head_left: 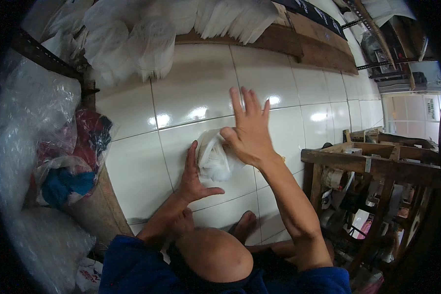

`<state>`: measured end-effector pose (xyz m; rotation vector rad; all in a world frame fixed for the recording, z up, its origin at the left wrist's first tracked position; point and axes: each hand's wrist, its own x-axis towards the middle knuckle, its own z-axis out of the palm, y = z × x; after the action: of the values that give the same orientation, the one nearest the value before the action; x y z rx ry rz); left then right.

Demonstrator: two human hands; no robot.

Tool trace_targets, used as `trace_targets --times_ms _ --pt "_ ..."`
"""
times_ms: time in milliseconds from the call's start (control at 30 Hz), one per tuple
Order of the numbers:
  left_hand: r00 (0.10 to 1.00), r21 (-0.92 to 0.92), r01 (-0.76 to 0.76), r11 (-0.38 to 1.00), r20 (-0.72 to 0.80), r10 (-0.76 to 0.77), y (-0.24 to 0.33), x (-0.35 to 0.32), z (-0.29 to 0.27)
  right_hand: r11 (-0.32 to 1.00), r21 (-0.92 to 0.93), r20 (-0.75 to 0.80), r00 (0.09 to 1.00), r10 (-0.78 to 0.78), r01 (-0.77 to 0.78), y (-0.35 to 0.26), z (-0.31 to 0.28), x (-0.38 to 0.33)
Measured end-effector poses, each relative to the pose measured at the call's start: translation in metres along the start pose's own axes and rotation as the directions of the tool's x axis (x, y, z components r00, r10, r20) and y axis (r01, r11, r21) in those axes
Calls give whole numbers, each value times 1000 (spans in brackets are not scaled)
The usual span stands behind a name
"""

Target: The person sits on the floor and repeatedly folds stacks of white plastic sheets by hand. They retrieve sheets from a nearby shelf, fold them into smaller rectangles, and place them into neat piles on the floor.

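A white, translucent bundle (213,159), which looks like folded plastic bags, rests on the tiled floor between my hands. My left hand (193,179) stands open along its left side, thumb stretched out near the bundle's lower edge. Over its right side my right hand (250,130) is raised and open, fingers spread and pointing away from me, and it hides part of the bundle. Whether either hand touches the plastic I cannot tell.
Stacks of clear plastic bags (154,46) line the far side beside a wooden board (284,41). Plastic-wrapped cloth (71,171) and bubble wrap (34,112) lie at the left. A wooden frame (377,164) holding assorted items stands at the right. My bare knee (215,255) is close below.
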<state>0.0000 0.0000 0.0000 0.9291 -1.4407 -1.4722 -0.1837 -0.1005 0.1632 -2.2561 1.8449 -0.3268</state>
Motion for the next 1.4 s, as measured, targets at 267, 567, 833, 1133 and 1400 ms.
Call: trace_targets --times_ms 267,567,833,1133,1400 --pt "962 595 -225 771 8 274 -13 26 24 986 -168 164 986 13 15 -19 16 -15" --pt "999 298 4 955 45 -18 -29 33 6 993 -30 -132 984 -116 113 -46 -25 -8" --pt "963 -5 -257 966 -87 255 -13 56 0 969 8 16 969 -247 246 -64 12 -17" --pt "953 106 -301 948 51 297 -30 66 0 985 -11 -32 984 -175 175 -49 -21 -9" --pt "988 87 -137 987 87 130 -37 65 8 973 -228 71 997 30 -13 11 21 -6"
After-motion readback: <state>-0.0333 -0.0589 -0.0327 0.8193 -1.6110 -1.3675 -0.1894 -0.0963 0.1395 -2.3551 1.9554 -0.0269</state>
